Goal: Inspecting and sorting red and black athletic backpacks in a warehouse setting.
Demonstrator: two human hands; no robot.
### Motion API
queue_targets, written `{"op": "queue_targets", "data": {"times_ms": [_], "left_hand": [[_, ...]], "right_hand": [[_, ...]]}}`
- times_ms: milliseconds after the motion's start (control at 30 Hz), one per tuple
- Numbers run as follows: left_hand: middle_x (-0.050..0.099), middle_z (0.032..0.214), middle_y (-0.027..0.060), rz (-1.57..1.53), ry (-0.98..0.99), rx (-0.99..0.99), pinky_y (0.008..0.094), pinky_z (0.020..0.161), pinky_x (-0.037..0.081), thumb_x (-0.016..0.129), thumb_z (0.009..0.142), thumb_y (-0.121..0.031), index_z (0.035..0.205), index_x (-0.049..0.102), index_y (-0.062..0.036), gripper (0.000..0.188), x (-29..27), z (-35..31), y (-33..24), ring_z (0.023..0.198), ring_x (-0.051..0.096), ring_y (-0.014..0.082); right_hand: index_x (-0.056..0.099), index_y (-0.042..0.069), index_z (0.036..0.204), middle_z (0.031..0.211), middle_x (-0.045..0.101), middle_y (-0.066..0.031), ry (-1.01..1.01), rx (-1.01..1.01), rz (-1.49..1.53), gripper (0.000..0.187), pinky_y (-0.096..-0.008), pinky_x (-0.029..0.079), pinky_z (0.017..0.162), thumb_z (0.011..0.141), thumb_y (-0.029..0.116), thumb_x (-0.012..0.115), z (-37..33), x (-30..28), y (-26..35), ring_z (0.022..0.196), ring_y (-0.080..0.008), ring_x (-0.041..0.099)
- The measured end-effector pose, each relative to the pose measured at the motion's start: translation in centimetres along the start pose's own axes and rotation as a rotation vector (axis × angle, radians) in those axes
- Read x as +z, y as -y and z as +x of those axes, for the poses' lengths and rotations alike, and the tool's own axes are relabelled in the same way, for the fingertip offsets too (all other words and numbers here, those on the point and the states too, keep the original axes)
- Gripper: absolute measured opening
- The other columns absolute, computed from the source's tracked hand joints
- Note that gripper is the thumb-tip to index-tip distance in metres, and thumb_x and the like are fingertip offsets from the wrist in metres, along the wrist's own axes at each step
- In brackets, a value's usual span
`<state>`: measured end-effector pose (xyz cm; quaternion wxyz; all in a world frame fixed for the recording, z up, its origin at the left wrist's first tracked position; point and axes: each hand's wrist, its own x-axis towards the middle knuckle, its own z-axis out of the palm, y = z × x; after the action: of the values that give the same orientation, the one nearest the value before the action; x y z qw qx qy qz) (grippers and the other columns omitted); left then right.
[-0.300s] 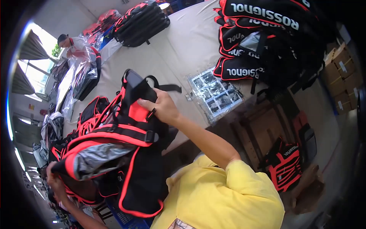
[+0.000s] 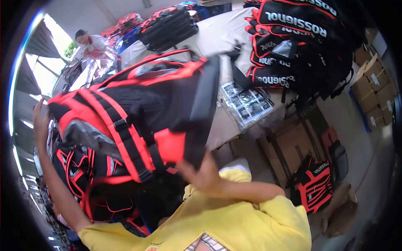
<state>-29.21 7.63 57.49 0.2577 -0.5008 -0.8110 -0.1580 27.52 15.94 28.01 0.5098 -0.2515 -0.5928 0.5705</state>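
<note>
A large black and red backpack [image 2: 146, 108] with buckled straps and a grey patch is lifted in front of me, tilted and partly blurred. At its far left end, my left hand [image 2: 40, 123] grips the edge, its fingers partly behind the fabric. My right hand [image 2: 203, 175], smeared by motion, is closed on the lower right edge beside the red panel. Beneath it, more black and red bags [image 2: 79, 171] are partly covered by the lifted one.
A stack of black bags with red piping [image 2: 289, 50] stands on the pale table [image 2: 226, 25]. Near it lies a clear plastic-wrapped packet [image 2: 247, 102]. Cardboard boxes [image 2: 374, 88] are at right. Another person [image 2: 94, 48] stands at the far left beside plastic-covered bags.
The backpack has been raised and turned, its broad side now across my view. My left hand has moved up with its end; my right hand has dropped from the top strap area to the lower edge.
</note>
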Motion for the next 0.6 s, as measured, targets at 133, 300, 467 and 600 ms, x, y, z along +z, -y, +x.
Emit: {"op": "queue_targets", "data": {"times_ms": [133,300,467,600], "left_hand": [[0.074,0.126,0.015,-0.143,0.131,0.138,0.032,0.098,0.053,0.07,0.102,-0.022,0.144,0.062,0.001,0.049,9.9,-2.2,-5.1,0.113,0.07,0.0205],[0.064,0.145,0.02,-0.656,0.897,0.451,0.0402,0.113,0.049,0.085,0.09,-0.036,0.149,0.057,-0.0029,0.073,19.6,-17.5,-24.6,0.136,0.06,0.0312],[0.047,0.163,0.0186,-0.228,0.859,0.519,0.0644,0.12,0.036,0.083,0.086,-0.042,0.164,0.04,-0.0148,0.092,31.2,-36.1,-28.1,0.155,0.039,0.0395],[0.048,0.163,0.0143,-0.232,0.489,0.418,0.0637,0.12,0.033,0.07,0.088,-0.014,0.16,0.048,-0.0229,0.076,35.2,-40.2,-28.6,0.155,0.041,0.0303]], "right_hand": [[0.062,0.002,0.137,0.105,0.074,-0.0213,0.98,-0.066,-0.524,0.045,-0.0437,0.059,0.083,0.105,0.034,0.065,-6.8,1.0,0.9,0.098,-0.0361,0.074],[0.071,0.004,0.133,0.094,0.074,-0.0121,0.842,-0.174,-0.146,0.035,-0.0401,0.06,0.077,0.103,0.018,0.066,-4.7,3.2,7.1,0.089,-0.0307,0.074],[0.065,-0.003,0.143,0.093,0.075,-0.01,0.88,-0.165,0.296,0.05,-0.0354,0.058,0.076,0.101,0.024,0.069,-1.2,6.6,9.6,0.082,-0.0258,0.073],[0.065,0.0,0.143,0.101,0.071,-0.0227,0.99,-0.098,0.761,0.06,-0.0373,0.057,0.085,0.098,0.037,0.076,2.5,11.4,9.9,0.089,-0.0282,0.072]]}}
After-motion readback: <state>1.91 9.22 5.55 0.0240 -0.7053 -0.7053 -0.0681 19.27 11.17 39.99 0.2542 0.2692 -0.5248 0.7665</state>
